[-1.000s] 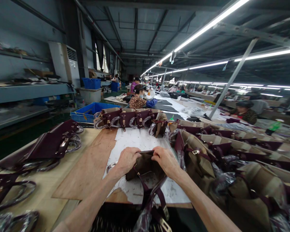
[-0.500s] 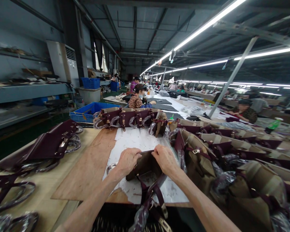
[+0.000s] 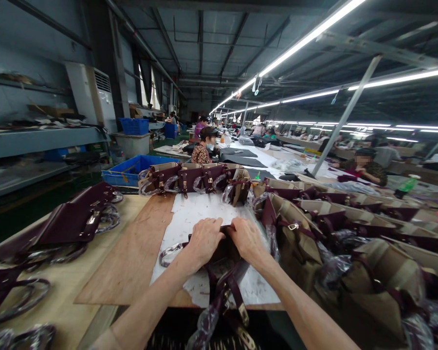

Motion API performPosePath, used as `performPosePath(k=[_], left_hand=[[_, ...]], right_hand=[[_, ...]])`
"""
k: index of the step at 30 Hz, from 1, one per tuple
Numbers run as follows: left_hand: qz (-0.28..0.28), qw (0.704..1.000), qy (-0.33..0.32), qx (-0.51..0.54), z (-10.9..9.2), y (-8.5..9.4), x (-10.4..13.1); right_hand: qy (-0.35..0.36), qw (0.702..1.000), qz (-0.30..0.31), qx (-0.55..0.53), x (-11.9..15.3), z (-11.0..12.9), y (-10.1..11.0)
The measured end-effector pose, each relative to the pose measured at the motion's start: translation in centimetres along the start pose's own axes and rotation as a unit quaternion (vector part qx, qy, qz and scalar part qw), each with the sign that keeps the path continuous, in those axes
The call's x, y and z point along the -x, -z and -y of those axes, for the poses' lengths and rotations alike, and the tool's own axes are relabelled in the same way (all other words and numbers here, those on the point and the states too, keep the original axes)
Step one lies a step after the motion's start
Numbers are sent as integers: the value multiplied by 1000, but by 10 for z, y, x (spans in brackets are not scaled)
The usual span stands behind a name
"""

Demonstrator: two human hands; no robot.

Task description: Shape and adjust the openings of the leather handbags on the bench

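Note:
A dark burgundy handbag (image 3: 223, 265) stands at the front edge of the work surface, its open top facing me. My left hand (image 3: 206, 238) grips the far rim, fingers bent over the edge. Close beside it, my right hand (image 3: 246, 238) pinches the same rim. Straps with metal tips and a plastic-wrapped handle (image 3: 208, 316) hang over the near edge toward me. Another wrapped handle (image 3: 170, 253) sticks out left of the bag. Part of the rim is hidden behind my fingers. Beneath the bag lies a white paper sheet (image 3: 190, 214) on a brown board (image 3: 124, 262).
Several burgundy bags (image 3: 193, 179) line the far edge. Rows of bags with beige insides (image 3: 383, 272) fill the right side. On the left lie flat burgundy pieces (image 3: 67, 218) with wrapped handles. A blue crate (image 3: 126, 170) stands beyond, and a co-worker (image 3: 201, 148) sits past the bags.
My left hand has moved right along the rim, closer to my right hand. The rim between them is now drawn together and bent. The view has shifted slightly.

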State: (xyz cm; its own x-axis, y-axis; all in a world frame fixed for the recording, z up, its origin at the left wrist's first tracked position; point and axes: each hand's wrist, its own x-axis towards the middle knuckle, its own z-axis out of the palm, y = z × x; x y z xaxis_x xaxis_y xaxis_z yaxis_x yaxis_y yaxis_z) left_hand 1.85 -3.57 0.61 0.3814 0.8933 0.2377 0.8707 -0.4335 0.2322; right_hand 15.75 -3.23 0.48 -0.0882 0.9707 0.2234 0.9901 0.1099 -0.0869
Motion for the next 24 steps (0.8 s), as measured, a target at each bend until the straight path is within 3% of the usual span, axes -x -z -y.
performPosePath(k=[4,7,10,14,16,20,24], left_hand=[[35,999,-13,22,-7,-3,-16],[28,999,-26,29,-4,-7,-17],[21,998,-43,38,0,-10,-14],[12,997,-68,46,0,-14,-13],[7,997,-68,43,-1,-13,-13],[20,996,-66,51,2,0,-8],[65,991,-52,104,8,17,2]], right_hand=[[-1,999,12,-47,4,-4,8],[18,993,-26,-117,16,-12,13],[-33,984,-48,-167,30,-27,12],[-109,965,52,-233,38,-47,10],[-96,964,96,-228,37,-52,13],[-34,969,96,-226,32,-56,22],[15,948,143,-284,21,-61,20]])
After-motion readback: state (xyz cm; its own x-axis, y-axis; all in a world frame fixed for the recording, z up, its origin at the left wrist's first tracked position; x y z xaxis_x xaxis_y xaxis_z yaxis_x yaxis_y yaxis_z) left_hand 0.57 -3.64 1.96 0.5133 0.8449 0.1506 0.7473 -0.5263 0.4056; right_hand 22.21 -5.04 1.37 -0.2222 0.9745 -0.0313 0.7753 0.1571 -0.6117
